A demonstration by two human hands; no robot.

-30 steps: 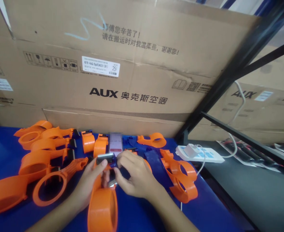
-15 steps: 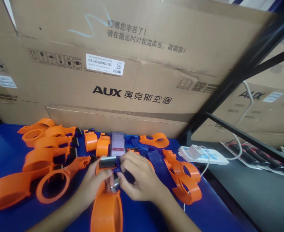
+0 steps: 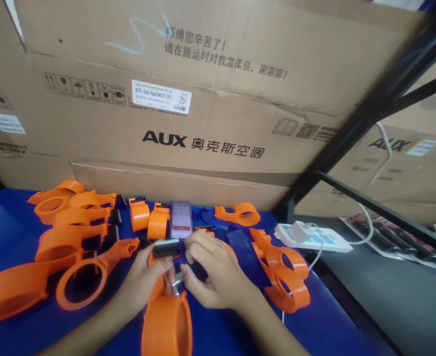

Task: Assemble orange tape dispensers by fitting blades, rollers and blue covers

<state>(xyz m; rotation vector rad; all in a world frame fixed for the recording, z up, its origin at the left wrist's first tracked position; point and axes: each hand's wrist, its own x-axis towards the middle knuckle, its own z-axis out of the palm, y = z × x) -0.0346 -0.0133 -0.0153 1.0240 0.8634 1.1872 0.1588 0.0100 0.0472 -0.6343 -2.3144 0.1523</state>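
An orange tape dispenser [image 3: 166, 321] is held over the blue table top, its wide ring hanging toward me. My left hand [image 3: 147, 272] is closed around its narrow end, thumb against the black roller. A toothed metal blade [image 3: 167, 242] lies along that roller. At the right end of the roller sits a small dark blue plastic part [image 3: 181, 252], which my right hand [image 3: 208, 269] pinches between thumb and fingers. Beneath the hands a shiny metal piece [image 3: 178, 284] shows in part; what it belongs to is hidden.
Several orange tape dispensers [image 3: 60, 244] lie at the left, and more orange frames [image 3: 284, 277] at the right. A phone [image 3: 181, 222] stands behind my hands. Large cardboard boxes [image 3: 210, 113] form the back. A white power strip [image 3: 314, 238] sits near the black rack post [image 3: 336, 123].
From one second ago, the view has shifted slightly and the dispenser head is turned so more of the roller shows. Both hands keep their hold; the last half second shows hardly any movement.
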